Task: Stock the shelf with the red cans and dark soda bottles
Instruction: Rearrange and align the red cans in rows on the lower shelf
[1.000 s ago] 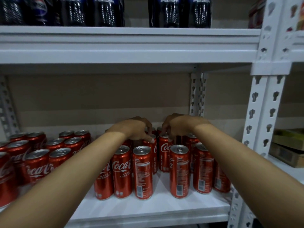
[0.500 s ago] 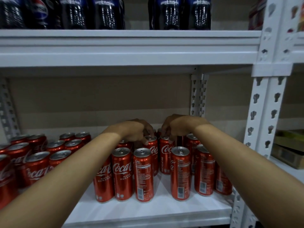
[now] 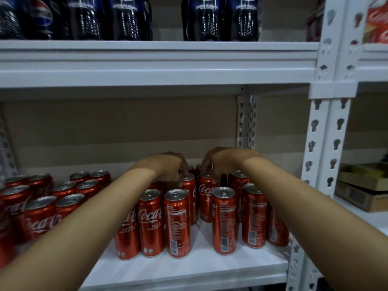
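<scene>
Red cans [image 3: 177,222] upright on lower white shelf [image 3: 199,267], slim, silver tops, white script logos; second cluster at left [image 3: 42,202]. Since half second ago: little change, both hands stay reached to far row, view shifted slightly. Left hand [image 3: 168,168] fingers curled over top of far can [image 3: 189,196]. Right hand [image 3: 218,162] grips neighbouring can [image 3: 206,198]. Dark soda bottles [image 3: 126,17] stand on upper shelf [image 3: 157,59].

The red cans [image 3: 178,223] are shiny metal with silver tops. The dark soda bottles [image 3: 220,17] up high are glossy plastic. The white shelf [image 3: 189,267] is smooth painted metal. Far right, boxes [image 3: 361,192] look like dull cardboard.
</scene>
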